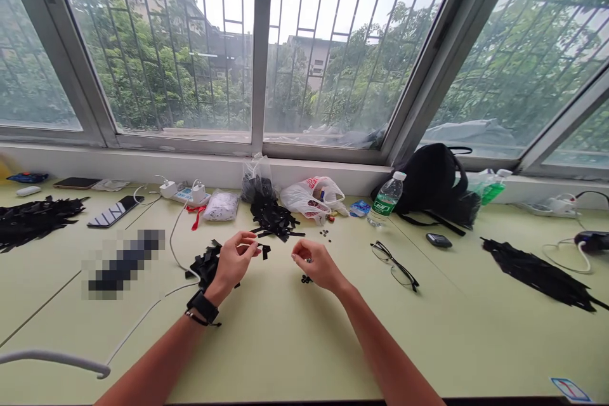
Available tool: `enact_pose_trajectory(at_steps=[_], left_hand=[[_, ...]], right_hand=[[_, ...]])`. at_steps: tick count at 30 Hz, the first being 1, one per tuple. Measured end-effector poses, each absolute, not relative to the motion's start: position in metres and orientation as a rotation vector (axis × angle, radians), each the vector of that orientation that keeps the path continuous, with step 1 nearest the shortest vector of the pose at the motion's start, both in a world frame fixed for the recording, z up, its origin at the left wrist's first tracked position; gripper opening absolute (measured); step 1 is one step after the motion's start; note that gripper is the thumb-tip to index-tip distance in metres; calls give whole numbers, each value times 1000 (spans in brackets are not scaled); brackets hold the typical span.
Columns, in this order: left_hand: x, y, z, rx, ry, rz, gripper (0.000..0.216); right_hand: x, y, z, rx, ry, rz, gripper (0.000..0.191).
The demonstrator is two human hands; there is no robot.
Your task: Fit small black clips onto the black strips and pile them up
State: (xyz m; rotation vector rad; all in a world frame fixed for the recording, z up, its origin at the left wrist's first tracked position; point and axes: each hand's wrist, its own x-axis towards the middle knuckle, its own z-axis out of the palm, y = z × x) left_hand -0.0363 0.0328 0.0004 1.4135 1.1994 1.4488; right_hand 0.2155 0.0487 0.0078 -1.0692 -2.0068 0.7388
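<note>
My left hand [232, 265], with a dark watch on its wrist, pinches a short black fabric strip [265, 252] between thumb and fingers. The strip's free end sticks out to the right. Beside and partly behind this hand lies a heap of similar black strips [204, 264]. My right hand [321, 265] is a short way to the right, its fingers curled together. What it holds, if anything, I cannot make out. Several small black round pieces [306, 279] lie on the table just under it. A larger pile of black strips [276, 217] spills from a clear bag beyond both hands.
On the pale green table [295, 355] are a water bottle [386, 200], eyeglasses [394, 265], a black backpack [423, 181], a white plastic bag [311, 198] and a black bundle [537, 273]. A white cable [174, 244] runs past my left hand. Windows stand behind.
</note>
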Motion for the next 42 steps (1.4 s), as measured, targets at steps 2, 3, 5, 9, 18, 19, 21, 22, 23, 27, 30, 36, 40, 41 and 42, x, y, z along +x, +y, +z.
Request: enact_pose_trajectory(at_steps=[2, 3, 5, 9, 18, 19, 21, 22, 23, 27, 30, 36, 40, 41, 42], left_hand=[[-36, 33, -1, 1421, 1215, 1426, 24], [-36, 32, -1, 1450, 1246, 1417, 22], [-38, 32, -1, 1554, 1357, 1416, 16], [-47, 31, 4, 1787, 1689, 1574, 5], [-56, 31, 11, 1915, 1853, 1778, 7], [-56, 31, 10, 1930, 1863, 1761, 9], [-57, 31, 8, 1963, 1914, 1718, 14], [-58, 31, 8, 1981, 1945, 1692, 16], [-59, 31, 8, 1999, 1970, 1666, 18], [-63, 32, 12, 2023, 1973, 1650, 25], [-63, 33, 15, 1979, 1876, 1722, 24], [-58, 31, 16, 1856, 1791, 1777, 16], [-58, 28, 22, 1852, 1801, 1865, 18], [-58, 27, 24, 1849, 1789, 1879, 19], [-57, 26, 25, 1849, 1777, 1881, 19]], right_hand=[[208, 44, 7, -1040, -2022, 748, 7], [205, 41, 6, -1025, -2035, 749, 8], [199, 37, 5, -998, -2063, 759, 11], [192, 33, 2, -957, -2099, 779, 16], [192, 34, 0, -947, -2105, 710, 24], [192, 33, 1, -948, -2106, 707, 25], [192, 33, 2, -948, -2109, 702, 26], [192, 33, 2, -950, -2109, 700, 26], [192, 32, 2, -952, -2111, 700, 26], [192, 32, 3, -967, -2113, 698, 25], [192, 32, 3, -963, -2114, 704, 23], [188, 31, 1, -947, -2138, 714, 16], [186, 29, -3, -961, -2169, 729, 17], [186, 29, -3, -962, -2178, 740, 18], [185, 28, -3, -962, -2187, 749, 19]])
